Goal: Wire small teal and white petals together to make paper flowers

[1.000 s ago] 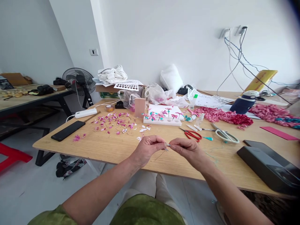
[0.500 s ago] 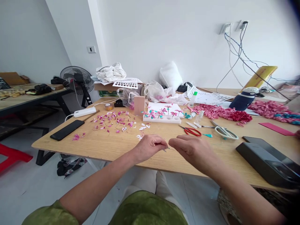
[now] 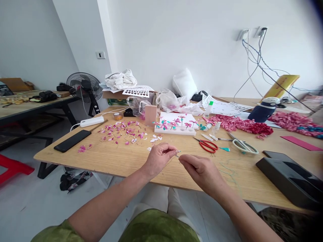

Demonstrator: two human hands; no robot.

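My left hand [image 3: 160, 158] is closed in a pinch on a tiny pale piece on a thin wire [image 3: 177, 153], held just above the wooden table [image 3: 121, 159]. My right hand [image 3: 202, 169] is pinched too, its fingertips meeting the same small piece from the right; a fine thread seems to run from it. Scattered pink petals [image 3: 123, 131] lie on the table beyond my left hand. A white foam block [image 3: 174, 129] holds several small pink and teal flowers upright. Red-handled scissors [image 3: 208, 145] lie just past my right hand.
White-handled scissors [image 3: 242, 144], a black phone [image 3: 72, 140], a white power strip [image 3: 92, 121], heaps of pink paper flowers [image 3: 239, 124], a dark bottle [image 3: 263, 109] and a black case [image 3: 290, 178] sit on the table. A fan [image 3: 84, 87] and another table [image 3: 27, 104] stand at left.
My right hand drew away from the left, then came back lower and closer to me, pinching at the small piece again. My left hand stayed nearly in place.
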